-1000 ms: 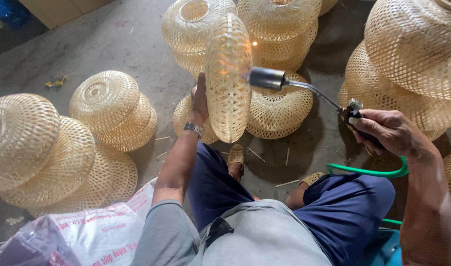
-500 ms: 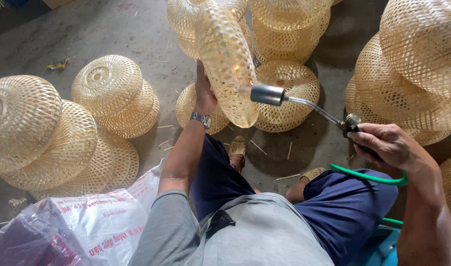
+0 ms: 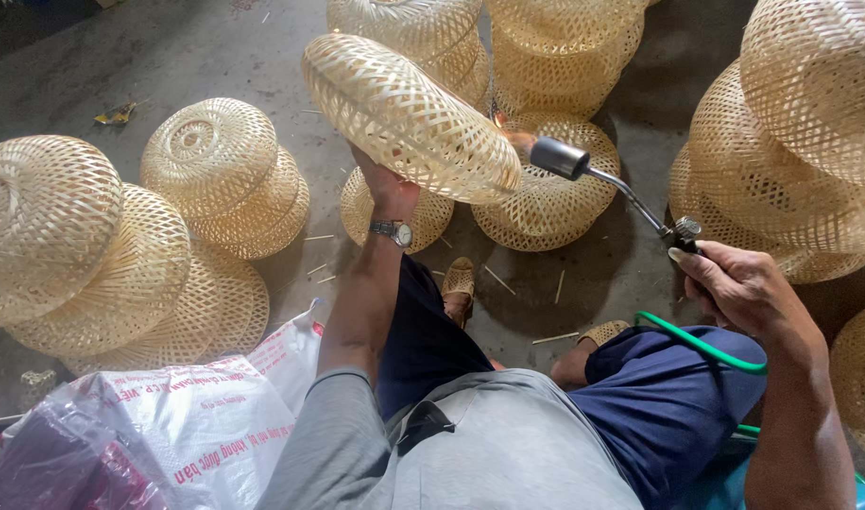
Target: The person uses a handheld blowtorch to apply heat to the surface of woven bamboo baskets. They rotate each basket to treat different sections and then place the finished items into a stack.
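A pale woven bamboo shade [image 3: 409, 118] hangs in the air above the concrete floor [image 3: 168, 57], tilted so its long body runs from upper left down to lower right. The left hand [image 3: 387, 189] grips it from beneath, fingers closed on the lower rim, a wristwatch [image 3: 392, 231] just below. At the shade's lower right end sits the nozzle of a gas torch [image 3: 569, 161], nearly touching the weave, with a small orange glow at the meeting point. The torch's thin tube slants down to its valve, where the right hand [image 3: 739, 288] is wrapped around the handle; a green hose [image 3: 702, 345] loops off over the knee.

Room is tight. Stacked shades [image 3: 479, 38] crowd just behind the held one, another shade [image 3: 550, 198] lies on the floor under the nozzle, and a tall pile [image 3: 810, 123] fills the right edge. On the left stand two more stacks (one [image 3: 220, 175] near, one [image 3: 64, 246] at the frame edge), with bare floor between them and the raised shade. A white printed sack [image 3: 205, 425] lies by the left elbow.
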